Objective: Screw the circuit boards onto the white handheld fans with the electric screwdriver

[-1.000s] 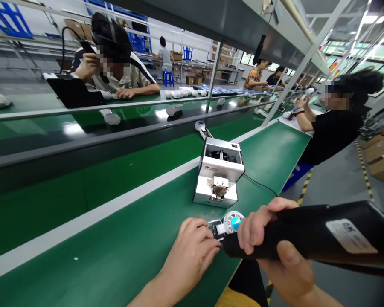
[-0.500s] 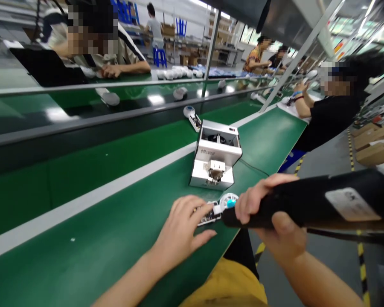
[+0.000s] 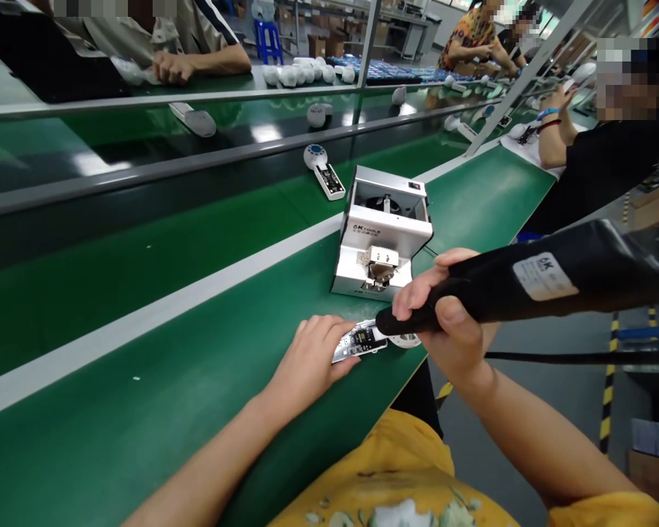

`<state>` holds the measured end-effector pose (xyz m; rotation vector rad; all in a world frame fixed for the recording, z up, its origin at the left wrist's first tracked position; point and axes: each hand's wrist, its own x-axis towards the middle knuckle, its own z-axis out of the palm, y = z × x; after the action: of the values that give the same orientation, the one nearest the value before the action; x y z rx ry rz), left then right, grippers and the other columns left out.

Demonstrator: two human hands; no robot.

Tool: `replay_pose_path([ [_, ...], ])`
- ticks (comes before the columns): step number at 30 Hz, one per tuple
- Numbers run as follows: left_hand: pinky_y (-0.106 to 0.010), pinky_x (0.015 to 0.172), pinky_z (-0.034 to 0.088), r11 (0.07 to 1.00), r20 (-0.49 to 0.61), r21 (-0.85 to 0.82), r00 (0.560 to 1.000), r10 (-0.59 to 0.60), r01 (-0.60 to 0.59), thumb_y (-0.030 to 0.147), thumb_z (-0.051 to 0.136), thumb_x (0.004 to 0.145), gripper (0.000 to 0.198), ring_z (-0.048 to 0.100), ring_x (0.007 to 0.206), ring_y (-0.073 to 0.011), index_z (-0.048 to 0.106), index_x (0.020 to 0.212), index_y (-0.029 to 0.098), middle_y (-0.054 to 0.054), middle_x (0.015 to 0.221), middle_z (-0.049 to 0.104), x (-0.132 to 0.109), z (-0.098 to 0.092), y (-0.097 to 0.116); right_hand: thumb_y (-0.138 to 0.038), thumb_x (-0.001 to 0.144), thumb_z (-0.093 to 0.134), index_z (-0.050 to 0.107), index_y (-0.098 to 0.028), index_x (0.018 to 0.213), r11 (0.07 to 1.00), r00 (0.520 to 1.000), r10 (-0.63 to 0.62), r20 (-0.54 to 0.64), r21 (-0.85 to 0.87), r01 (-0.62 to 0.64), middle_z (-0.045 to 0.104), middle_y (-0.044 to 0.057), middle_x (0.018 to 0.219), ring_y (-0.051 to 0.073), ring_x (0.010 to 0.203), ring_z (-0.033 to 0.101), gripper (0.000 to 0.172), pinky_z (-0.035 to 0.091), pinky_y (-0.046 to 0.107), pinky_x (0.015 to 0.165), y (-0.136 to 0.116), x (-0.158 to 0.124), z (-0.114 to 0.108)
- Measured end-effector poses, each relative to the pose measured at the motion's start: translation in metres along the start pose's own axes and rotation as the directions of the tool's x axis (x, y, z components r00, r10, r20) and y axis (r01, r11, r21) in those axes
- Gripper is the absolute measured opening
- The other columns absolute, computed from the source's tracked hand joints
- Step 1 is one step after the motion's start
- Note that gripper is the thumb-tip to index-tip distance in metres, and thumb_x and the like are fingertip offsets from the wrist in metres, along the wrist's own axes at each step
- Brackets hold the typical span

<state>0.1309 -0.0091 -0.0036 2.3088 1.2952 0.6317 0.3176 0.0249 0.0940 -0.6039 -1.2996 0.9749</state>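
Note:
My left hand [image 3: 314, 356] grips the end of a white, paddle-shaped device [image 3: 367, 338] lying on the green bench, thumb on the near side and fingers on the far side. Its open casing shows a circuit board, and its round head [image 3: 405, 340] is partly hidden. In my right hand [image 3: 455, 318] is a black electric screwdriver [image 3: 505, 282], held aslant with its nose over the device where body and head join. Whether the bit touches a screw is hidden. Just beyond the device stands a silver screw feeder [image 3: 384, 234].
Another opened device [image 3: 325, 174] lies on the green surface behind the feeder. White parts [image 3: 195, 119] sit on the dark belt, beyond a metal rail [image 3: 143, 170]. Co-workers sit across the line and at right. A cable [image 3: 549, 358] runs below the screwdriver.
My left fingers have closed round the device. The screwdriver's nose has moved from beside the round head to over the join. The view has tilted down.

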Motion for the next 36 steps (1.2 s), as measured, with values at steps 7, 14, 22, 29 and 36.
replay_pose_path([
  [7, -0.042, 0.085, 0.047, 1.000, -0.019, -0.008, 1.000, 0.013, -0.014, 0.027, 0.080, 0.085, 0.048, 0.061, 0.103, -0.0279, 0.056, 0.126, 0.019, -0.009, 0.117, 0.066, 0.000, 0.001, 0.001, -0.040, 0.089, 0.072, 0.051, -0.026, 0.107, 0.999, 0.999, 0.036, -0.016, 0.004, -0.036, 0.061, -0.006, 0.067, 0.016, 0.051, 0.058, 0.031, 0.050, 0.034, 0.053, 0.006, 0.002, 0.002],
  [14, -0.041, 0.083, 0.046, 0.999, -0.027, 0.009, 0.999, 0.036, -0.036, 0.028, 0.079, 0.085, 0.048, 0.061, 0.101, -0.0277, 0.055, 0.125, 0.018, -0.009, 0.115, 0.066, 0.000, 0.002, 0.002, -0.035, 0.091, 0.071, 0.054, -0.025, 0.104, 0.999, 0.999, 0.032, 0.032, 0.003, -0.032, 0.060, -0.006, 0.066, 0.015, 0.050, 0.058, 0.023, 0.050, 0.032, 0.052, 0.018, 0.004, 0.006],
  [22, -0.041, 0.084, 0.046, 0.999, -0.012, 0.026, 0.999, 0.040, -0.040, 0.030, 0.077, 0.088, 0.048, 0.060, 0.103, -0.0282, 0.052, 0.126, 0.018, -0.009, 0.116, 0.065, 0.000, 0.004, 0.001, -0.035, 0.091, 0.069, 0.054, -0.025, 0.106, 0.999, 0.997, 0.032, 0.069, 0.005, -0.032, 0.061, -0.006, 0.065, 0.015, 0.050, 0.058, 0.024, 0.048, 0.031, 0.052, 0.021, 0.005, 0.003],
  [29, -0.042, 0.084, 0.046, 0.999, -0.002, 0.024, 0.999, 0.037, -0.037, 0.031, 0.074, 0.090, 0.045, 0.060, 0.103, -0.0284, 0.052, 0.127, 0.018, -0.010, 0.117, 0.065, 0.000, 0.003, 0.001, -0.038, 0.090, 0.070, 0.055, -0.026, 0.109, 0.999, 0.981, 0.040, 0.190, 0.015, -0.044, 0.062, -0.006, 0.065, 0.016, 0.051, 0.060, 0.027, 0.052, 0.035, 0.059, 0.025, 0.015, -0.003],
  [36, -0.043, 0.083, 0.047, 0.999, 0.001, 0.016, 0.999, 0.041, -0.041, 0.034, 0.073, 0.091, 0.046, 0.059, 0.101, -0.0283, 0.052, 0.128, 0.016, -0.011, 0.114, 0.064, -0.001, 0.003, 0.002, -0.045, 0.087, 0.072, 0.056, -0.029, 0.110, 0.998, 0.961, 0.058, 0.269, -0.015, -0.056, 0.061, -0.006, 0.062, 0.018, 0.048, 0.058, 0.032, 0.057, 0.042, 0.060, 0.036, 0.019, -0.006],
])
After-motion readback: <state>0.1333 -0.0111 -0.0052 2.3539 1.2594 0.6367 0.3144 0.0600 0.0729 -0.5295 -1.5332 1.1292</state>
